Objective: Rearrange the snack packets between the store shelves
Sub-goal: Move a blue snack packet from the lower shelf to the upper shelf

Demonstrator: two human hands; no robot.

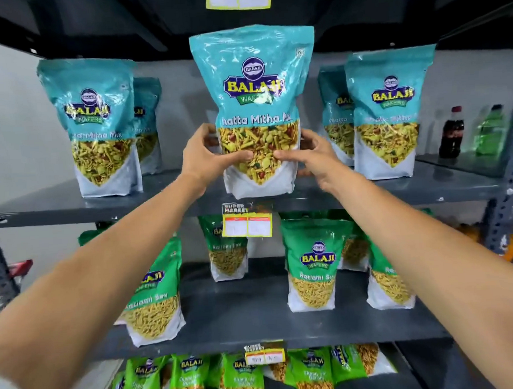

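A teal Khatta Mitha Mix packet [254, 84] stands upright at the front middle of the upper grey shelf [57, 209]. My left hand [208, 158] grips its lower left side and my right hand [309, 156] grips its lower right side, thumbs across the front. More teal packets stand on the same shelf: two at the left [97, 125] and two at the right [390, 110]. Green Ratlami Sev packets [314, 262] stand on the middle shelf [256, 322].
A cola bottle [451, 133] and a green bottle [491, 131] stand on a neighbouring shelf at the right. Yellow price tags [247, 224] hang on the shelf edges. Several green packets [244, 376] fill the lowest shelf. A steel upright [508, 199] rises at the right.
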